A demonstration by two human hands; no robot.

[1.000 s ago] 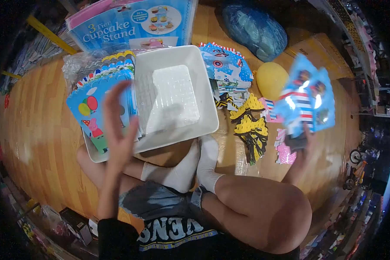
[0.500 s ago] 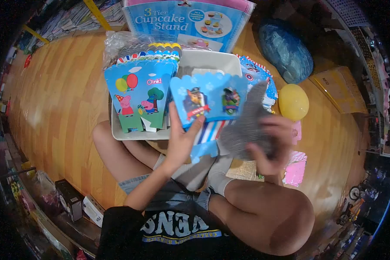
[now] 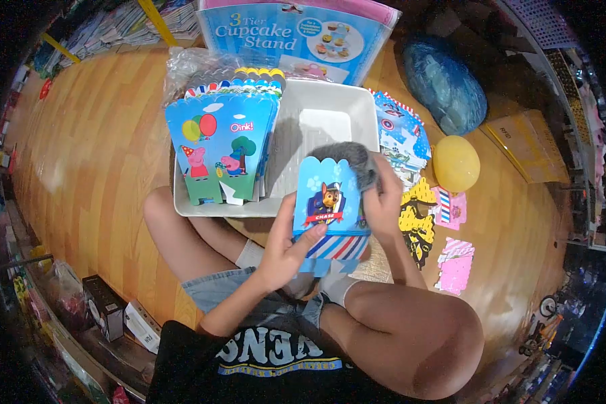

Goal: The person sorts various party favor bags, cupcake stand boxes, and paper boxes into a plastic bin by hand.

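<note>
My left hand (image 3: 283, 252) grips a blue scalloped popcorn box (image 3: 326, 202) with a cartoon dog in a police cap, its thumb lying over the front panel. Striped flaps (image 3: 335, 247) show at the lower end of the box. Behind the box's upper right edge is a grey cloth (image 3: 349, 159), held by my right hand (image 3: 382, 192); some of those fingers are hidden. Just beyond the hands, a white plastic tray (image 3: 367, 108) holds a stack of popcorn boxes (image 3: 219, 151) on its left side, the front one printed with cartoon pigs and balloons.
A cupcake stand package (image 3: 276, 34) stands behind the tray. On the floor to the right lie blue cartoon cut-outs (image 3: 400, 131), black-and-yellow ones (image 3: 417, 225), pink ones (image 3: 455, 266), a yellow balloon (image 3: 456, 163), a blue plastic-wrapped bundle (image 3: 444, 84) and a cardboard box (image 3: 528, 145).
The popcorn box has turned so that one panel faces up instead of two. The grey cloth has moved left, from beside the box to behind its upper edge.
</note>
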